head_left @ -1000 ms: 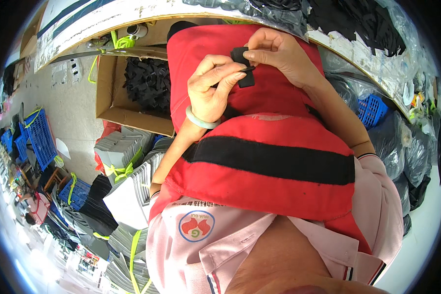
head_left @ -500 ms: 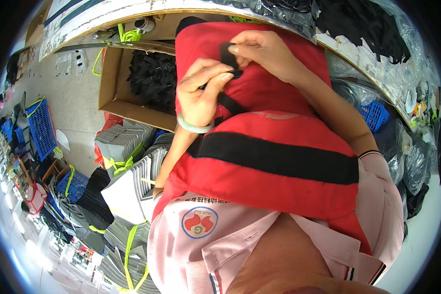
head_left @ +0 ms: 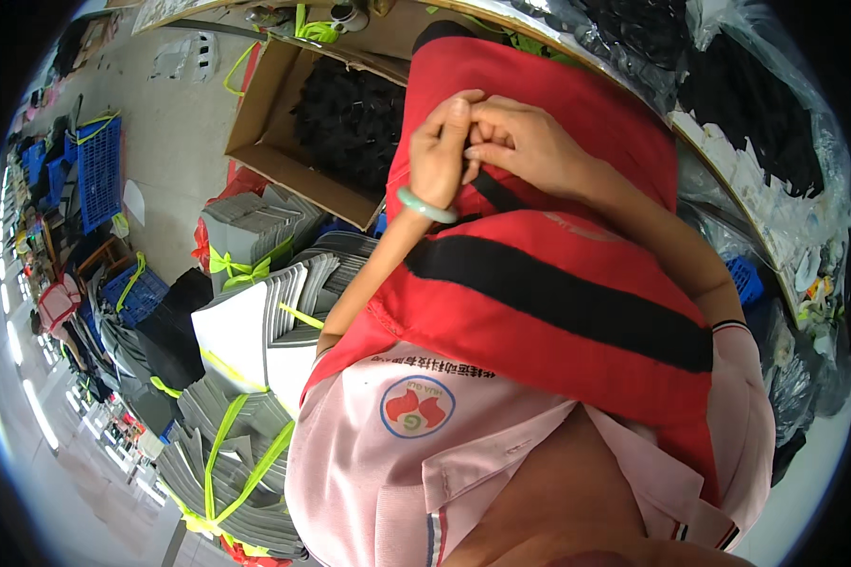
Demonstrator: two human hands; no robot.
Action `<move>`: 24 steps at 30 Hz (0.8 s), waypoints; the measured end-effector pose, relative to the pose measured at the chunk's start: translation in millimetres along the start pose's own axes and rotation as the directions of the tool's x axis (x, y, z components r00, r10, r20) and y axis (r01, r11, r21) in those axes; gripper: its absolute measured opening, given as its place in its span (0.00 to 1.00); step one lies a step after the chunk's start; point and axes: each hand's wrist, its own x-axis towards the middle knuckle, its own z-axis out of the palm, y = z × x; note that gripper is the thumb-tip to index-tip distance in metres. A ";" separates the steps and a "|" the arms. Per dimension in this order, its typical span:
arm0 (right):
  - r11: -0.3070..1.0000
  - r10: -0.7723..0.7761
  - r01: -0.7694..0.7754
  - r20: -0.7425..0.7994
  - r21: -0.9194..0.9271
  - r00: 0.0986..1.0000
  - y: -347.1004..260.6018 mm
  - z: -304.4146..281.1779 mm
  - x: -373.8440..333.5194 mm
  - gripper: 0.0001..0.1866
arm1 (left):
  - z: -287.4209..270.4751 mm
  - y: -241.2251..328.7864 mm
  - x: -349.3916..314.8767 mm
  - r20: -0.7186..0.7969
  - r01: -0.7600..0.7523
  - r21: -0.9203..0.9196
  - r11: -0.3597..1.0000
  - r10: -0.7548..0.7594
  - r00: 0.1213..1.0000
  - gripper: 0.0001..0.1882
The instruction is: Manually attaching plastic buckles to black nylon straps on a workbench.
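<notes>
Black strip (head_left: 497, 192), at the hands, over a red apron

Location: on the red apron (head_left: 558, 80), just near the two hands, its far end running up under them; whether it is a loose piece or apron trim cannot be told.
Handling (judged): light, soft, pliable, fabric-like; not fragile, little risk of slipping. Best hold: flat, by an end, between thumb and forefinger.
Left hand (head_left: 440, 156): pale green bracelet (head_left: 425, 205) at the wrist; fingers bent, meeting the other hand.
Right hand (head_left: 529, 142): fingers curled inward. For both, what they grip is hidden; cannot tell.
Change from half a second ago: a black piece showed between the separated fingertips; now the hands touch and cover that spot.
Surroundings: left, an open carton (head_left: 303, 184) of black pieces (head_left: 350, 118); near left, stacked grey sheets (head_left: 255, 227); far right, a surface bearing black material (head_left: 742, 104).
</notes>
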 end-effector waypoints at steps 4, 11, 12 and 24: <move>0.988 0.034 -0.049 -0.101 -0.148 0.994 -3.3 -15.7 -13.4 0.13 | 16.6 -0.2 12.0 0.192 0.085 -0.039 0.996 -0.076 0.978 0.26; 0.908 0.265 -0.197 -0.143 0.369 0.954 16.9 -36.6 -28.8 0.10 | 10.1 4.9 29.9 0.398 0.462 -0.298 0.835 -0.331 0.855 0.31; 0.850 0.312 -0.246 -0.068 0.465 0.948 21.1 -39.5 -32.6 0.11 | 8.3 2.4 32.8 0.394 0.475 -0.309 0.824 -0.344 0.852 0.27; 0.331 0.286 -0.454 0.371 0.827 0.883 36.9 -49.8 -70.1 0.13 | 33.7 2.3 25.4 0.535 0.291 0.153 0.945 -0.326 0.779 0.19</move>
